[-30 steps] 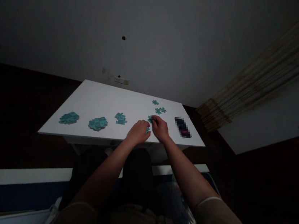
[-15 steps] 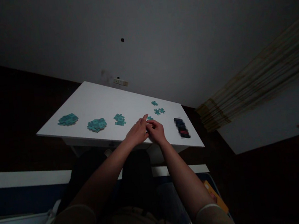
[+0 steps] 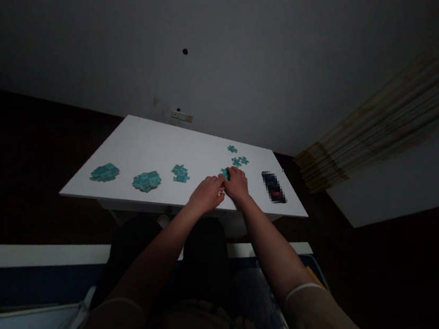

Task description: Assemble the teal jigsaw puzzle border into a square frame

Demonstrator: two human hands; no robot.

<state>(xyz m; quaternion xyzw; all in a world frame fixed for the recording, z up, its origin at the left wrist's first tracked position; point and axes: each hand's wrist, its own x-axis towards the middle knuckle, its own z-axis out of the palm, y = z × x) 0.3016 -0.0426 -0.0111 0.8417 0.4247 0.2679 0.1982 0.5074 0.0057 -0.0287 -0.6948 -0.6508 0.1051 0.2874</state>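
My left hand [image 3: 208,193] is closed, its fingers curled around a small, brightly coloured puzzle piece [image 3: 221,191] that shows at the fingertips. Right beside it, almost touching, my right hand [image 3: 237,183] bends its fingers down over a teal puzzle piece [image 3: 225,173] near the table's front. The fingers partly hide both pieces, so how they meet is unclear. Beyond my right hand lie a couple of teal pieces side by side [image 3: 240,161] and a lone teal piece [image 3: 232,148].
The white table [image 3: 156,140] stands against a grey wall. Left of my hands are a small teal cluster [image 3: 180,173], a larger heap of pieces [image 3: 147,181] and another heap [image 3: 104,172]. A dark, pixelated object [image 3: 274,187] lies near the right edge.
My hands have drawn slightly apart, and the right fingers now reach forward over the teal piece. A coloured piece has come into view at my left hand. The camera view has shifted a little.
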